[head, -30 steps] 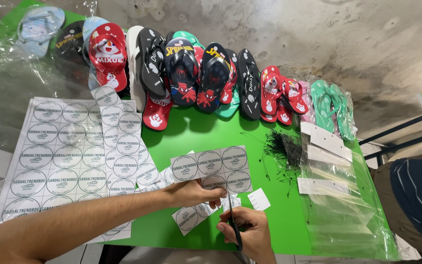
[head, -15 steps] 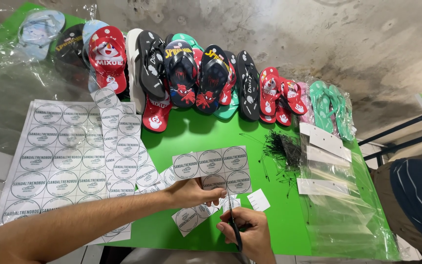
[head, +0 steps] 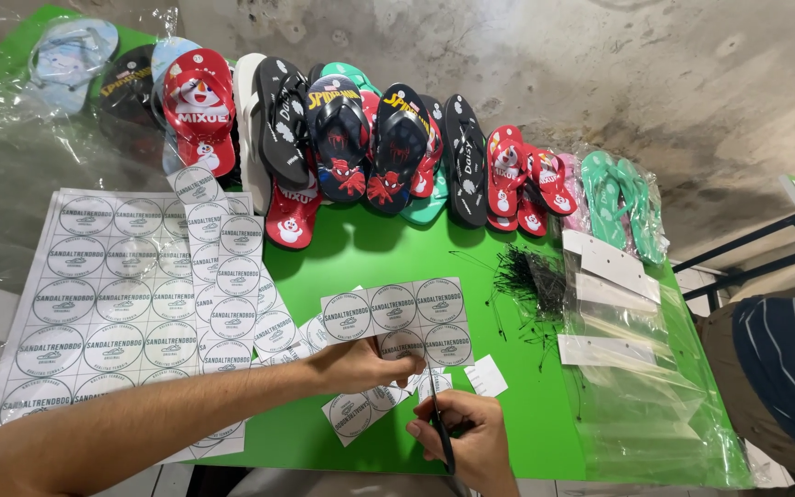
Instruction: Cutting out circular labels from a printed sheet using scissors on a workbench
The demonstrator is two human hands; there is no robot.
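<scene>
My left hand (head: 361, 364) pinches the lower edge of a small white sheet of round printed labels (head: 397, 311) that lies on the green table (head: 370, 248). My right hand (head: 466, 442) grips black scissors (head: 441, 431), their blades pointing up at the sheet's bottom edge. Cut label pieces (head: 361, 410) lie under and beside both hands, and a small white offcut (head: 487, 375) sits just to the right.
Larger label sheets (head: 103, 304) cover the table's left side. A row of flip-flops (head: 361, 138) lines the far edge. Black tag fasteners (head: 531, 276) and clear bags with white header cards (head: 614, 313) lie at right. A person in a striped top (head: 784, 368) stands at far right.
</scene>
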